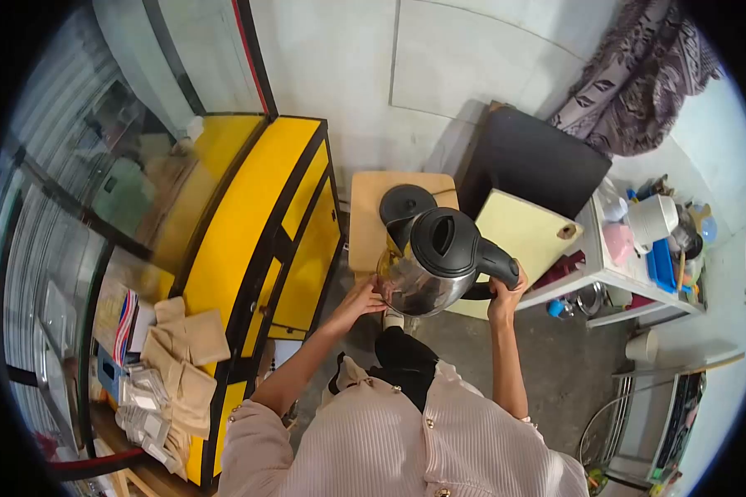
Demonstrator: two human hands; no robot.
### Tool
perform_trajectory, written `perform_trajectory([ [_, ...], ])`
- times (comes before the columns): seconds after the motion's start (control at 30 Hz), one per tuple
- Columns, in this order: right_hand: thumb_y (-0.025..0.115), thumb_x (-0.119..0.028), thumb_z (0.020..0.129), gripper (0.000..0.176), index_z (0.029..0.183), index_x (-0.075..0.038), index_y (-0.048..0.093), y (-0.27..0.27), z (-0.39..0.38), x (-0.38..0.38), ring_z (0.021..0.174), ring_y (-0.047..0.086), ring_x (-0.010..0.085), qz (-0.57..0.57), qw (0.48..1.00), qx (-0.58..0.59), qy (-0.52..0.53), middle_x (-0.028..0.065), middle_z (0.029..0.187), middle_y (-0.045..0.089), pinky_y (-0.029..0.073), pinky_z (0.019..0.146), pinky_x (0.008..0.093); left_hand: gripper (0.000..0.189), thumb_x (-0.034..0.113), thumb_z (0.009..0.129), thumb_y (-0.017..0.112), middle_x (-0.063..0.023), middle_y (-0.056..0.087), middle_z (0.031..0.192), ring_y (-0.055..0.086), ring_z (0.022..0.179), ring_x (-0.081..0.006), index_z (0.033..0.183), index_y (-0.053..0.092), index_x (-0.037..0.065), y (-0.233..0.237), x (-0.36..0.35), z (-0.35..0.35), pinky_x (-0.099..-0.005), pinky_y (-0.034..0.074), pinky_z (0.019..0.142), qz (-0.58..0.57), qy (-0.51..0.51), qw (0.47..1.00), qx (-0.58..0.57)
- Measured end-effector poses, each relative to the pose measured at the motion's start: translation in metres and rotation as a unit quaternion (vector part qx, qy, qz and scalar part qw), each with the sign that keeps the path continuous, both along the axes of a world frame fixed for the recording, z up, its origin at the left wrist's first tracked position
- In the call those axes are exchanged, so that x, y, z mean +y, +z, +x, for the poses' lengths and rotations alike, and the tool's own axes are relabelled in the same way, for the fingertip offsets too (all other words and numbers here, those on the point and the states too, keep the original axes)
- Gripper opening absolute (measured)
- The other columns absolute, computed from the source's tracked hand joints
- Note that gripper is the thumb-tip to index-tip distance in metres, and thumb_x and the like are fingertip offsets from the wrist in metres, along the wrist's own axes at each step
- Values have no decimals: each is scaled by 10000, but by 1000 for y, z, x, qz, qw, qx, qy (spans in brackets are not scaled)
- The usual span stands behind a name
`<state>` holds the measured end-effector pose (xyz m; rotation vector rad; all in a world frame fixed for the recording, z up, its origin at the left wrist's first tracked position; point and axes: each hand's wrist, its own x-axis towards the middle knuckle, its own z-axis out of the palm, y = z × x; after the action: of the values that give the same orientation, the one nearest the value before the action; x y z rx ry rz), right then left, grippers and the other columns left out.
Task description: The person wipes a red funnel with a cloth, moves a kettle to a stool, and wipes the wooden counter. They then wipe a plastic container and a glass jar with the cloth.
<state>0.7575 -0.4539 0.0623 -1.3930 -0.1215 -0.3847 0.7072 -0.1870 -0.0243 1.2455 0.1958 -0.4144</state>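
An electric kettle (427, 286) with a glass body, black lid and black handle is held up in front of me, above the floor. My right hand (506, 296) is wrapped round its handle on the right. At the lower left of the glass, the fingers of my left hand (363, 302) press against the kettle's side, some of them hidden behind it. Just beyond the kettle, a round black kettle base (406, 202) rests on a light wooden stool (365, 224), partly covered by the kettle in this view.
On the left stands a yellow and black cabinet (253, 199), with brown paper bags (182, 352) near its front end. A cream board (526, 236) and a dark panel (530, 157) lean at the wall. Dishes crowd a white table (601, 269) at right; patterned cloth (638, 74) hangs above.
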Motion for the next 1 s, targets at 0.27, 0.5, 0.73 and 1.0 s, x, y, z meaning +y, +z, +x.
perform_trajectory([
  [0.27,603,-16,611,103,649,-27,508,-22,146,1,575,446,71,-48,997,9,59,-13,610,465,361,532,212,370,273,908,332,-66,574,1056,546,945,-156,1120,520,35,-3,-2,128,-264,391,863,139,21,990,18],
  [0.5,643,-63,624,140,676,-17,521,-25,200,27,602,439,68,-70,996,-43,26,-15,619,480,362,564,216,294,201,887,401,-86,577,936,557,889,-168,1032,537,-15,-21,-3,168,-265,438,809,110,128,982,87],
  [0.73,608,-17,625,102,677,-14,521,-44,233,36,608,441,58,-84,995,-32,39,-17,616,485,361,562,205,331,299,915,416,-29,571,784,541,742,-103,878,578,13,-32,7,188,-226,421,696,100,167,978,74],
  [1.0,589,-30,615,98,689,-9,528,-79,250,39,558,426,53,-66,997,-23,29,-21,605,476,341,514,200,334,283,924,391,-41,572,818,552,747,-114,904,554,-8,-41,7,194,-230,444,699,97,178,973,114],
])
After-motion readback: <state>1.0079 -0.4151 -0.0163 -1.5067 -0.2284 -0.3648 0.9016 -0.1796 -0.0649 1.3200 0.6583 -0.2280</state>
